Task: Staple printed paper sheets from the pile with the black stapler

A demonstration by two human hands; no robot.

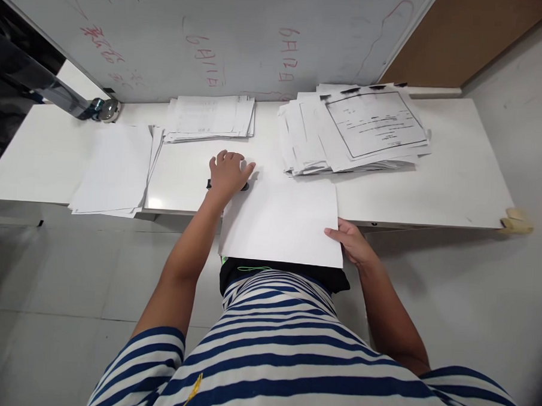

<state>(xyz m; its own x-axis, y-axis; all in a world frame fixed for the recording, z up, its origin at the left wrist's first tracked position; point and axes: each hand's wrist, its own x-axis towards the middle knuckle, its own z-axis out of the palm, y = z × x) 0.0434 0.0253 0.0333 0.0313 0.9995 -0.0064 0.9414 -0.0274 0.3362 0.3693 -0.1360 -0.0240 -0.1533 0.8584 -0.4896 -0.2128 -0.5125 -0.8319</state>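
My right hand (352,241) grips the right edge of a blank white sheet of paper (283,221), thumb on top and fingers underneath. The sheet lies partly on the white table and juts over its front edge toward my body. Just beyond its upper left corner, my left hand (228,172) is closed with curled fingers over a small dark object (245,187). Only the object's black ends and a pale bit near the thumb show, so its kind is hidden.
Printed papers form a thick, uneven pile (373,126) at the back right. A thinner printed stack (209,116) lies back left, with blank sheets (115,166) overhanging the front edge farther left. A whiteboard (242,40) with red writing stands behind the white table (442,186).
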